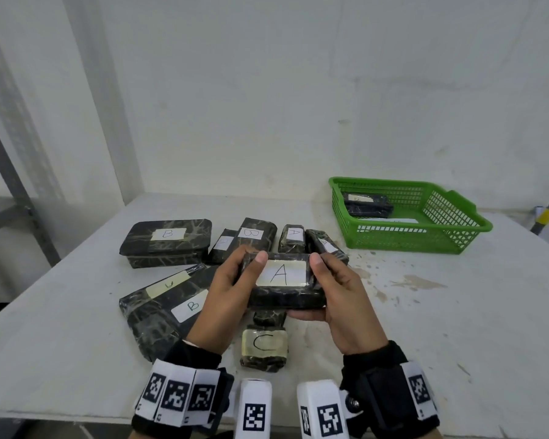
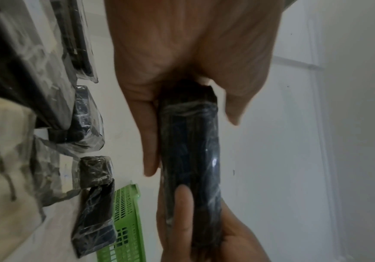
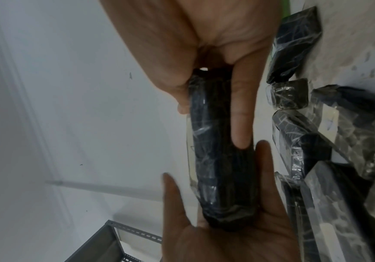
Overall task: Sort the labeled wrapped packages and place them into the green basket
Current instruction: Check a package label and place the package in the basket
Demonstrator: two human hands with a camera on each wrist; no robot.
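Both hands hold a black wrapped package labeled A [image 1: 284,282] above the table, its label facing up. My left hand [image 1: 227,288] grips its left end, thumb on top. My right hand [image 1: 339,291] grips its right end, thumb on top and fingers underneath. The wrist views show the same package [image 2: 190,159] [image 3: 217,156] edge-on between thumb and fingers. The green basket [image 1: 457,228] stands at the back right with one black package [image 1: 366,204] inside. Other labeled packages lie on the table: B [image 1: 167,242], B [image 1: 254,234], A [image 1: 293,237], B [image 1: 168,307], C [image 1: 264,346].
A white table [image 1: 457,312] carries everything and has stains right of the hands. A white wall rises behind it. A grey metal shelf frame [image 1: 16,191] stands at the left. A pole with a yellow band [image 1: 547,215] sits past the table's right edge.
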